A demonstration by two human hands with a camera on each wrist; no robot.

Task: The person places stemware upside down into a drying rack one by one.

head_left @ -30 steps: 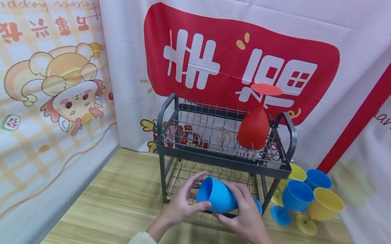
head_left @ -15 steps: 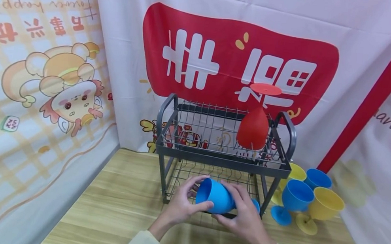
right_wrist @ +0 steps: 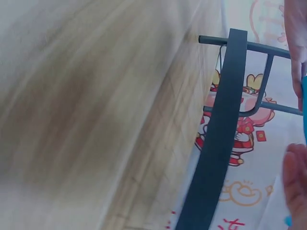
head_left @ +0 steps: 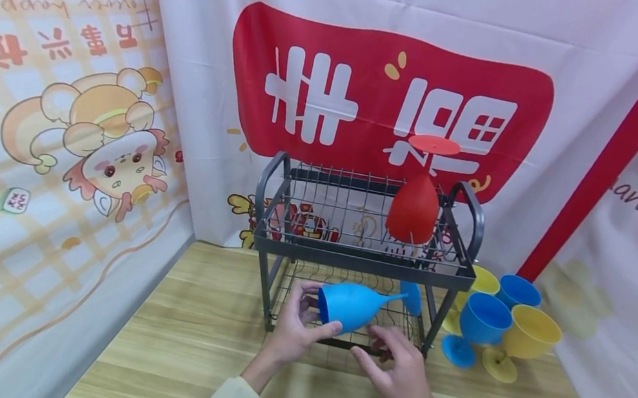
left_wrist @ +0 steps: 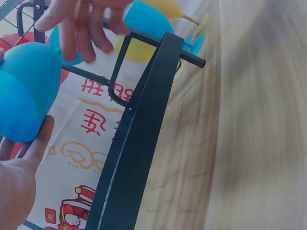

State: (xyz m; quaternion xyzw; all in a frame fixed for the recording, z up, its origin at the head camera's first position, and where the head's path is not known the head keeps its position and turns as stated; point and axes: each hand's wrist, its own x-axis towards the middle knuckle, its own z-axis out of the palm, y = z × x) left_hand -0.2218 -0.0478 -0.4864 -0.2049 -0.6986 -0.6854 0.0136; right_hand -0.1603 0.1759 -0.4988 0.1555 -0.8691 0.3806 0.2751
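My left hand holds a blue plastic goblet by its bowl, thumb in front and fingers behind. The goblet lies sideways in front of the dish rack's lower shelf, mouth to the left, its stem and round foot pointing right. Just below and right of the bowl is my right hand, fingers loosely bent and holding nothing. In the left wrist view the bowl sits against the left fingers, while the right hand hangs apart from it. Only a sliver of the goblet shows in the right wrist view.
A red goblet stands upside down on the rack's upper tier, at its right. Beside the rack on the wooden table are upright blue goblets and yellow goblets. Printed cloth hangs behind and at both sides.
My right hand has let go of the blue goblet and drawn slightly down and away. The goblet's foot has swung up to the right, baring the stem, with my left hand still holding the bowl.
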